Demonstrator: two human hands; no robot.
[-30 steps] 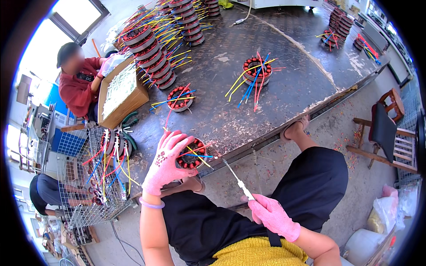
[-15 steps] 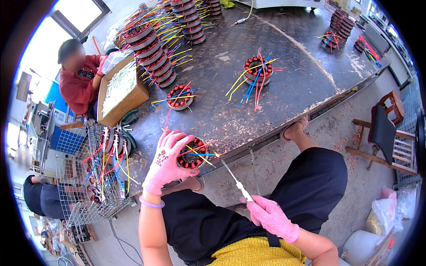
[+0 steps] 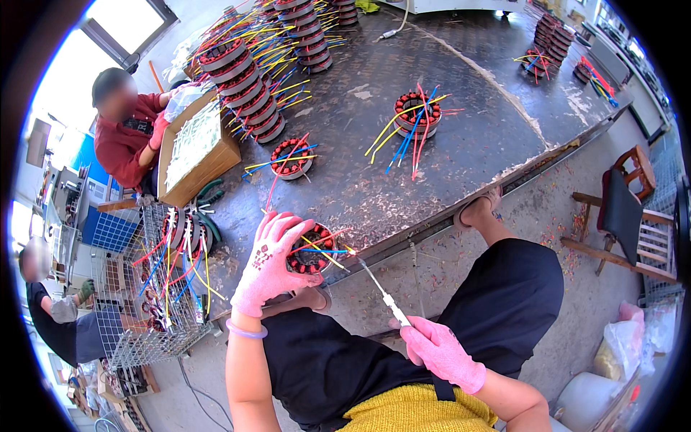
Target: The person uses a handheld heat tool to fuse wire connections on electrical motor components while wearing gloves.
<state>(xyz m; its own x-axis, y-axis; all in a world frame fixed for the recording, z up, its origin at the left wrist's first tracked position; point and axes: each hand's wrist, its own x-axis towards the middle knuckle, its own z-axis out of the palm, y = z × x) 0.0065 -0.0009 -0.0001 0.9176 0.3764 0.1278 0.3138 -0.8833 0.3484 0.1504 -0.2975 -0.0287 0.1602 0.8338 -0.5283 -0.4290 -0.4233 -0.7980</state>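
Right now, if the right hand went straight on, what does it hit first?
Probably the loose wires of the wound ring in the left hand: the white-handled tool in the right hand points that way. Depth is unclear; it could miss.

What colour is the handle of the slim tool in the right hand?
The tool handle in the right hand is white; the head view shows it.
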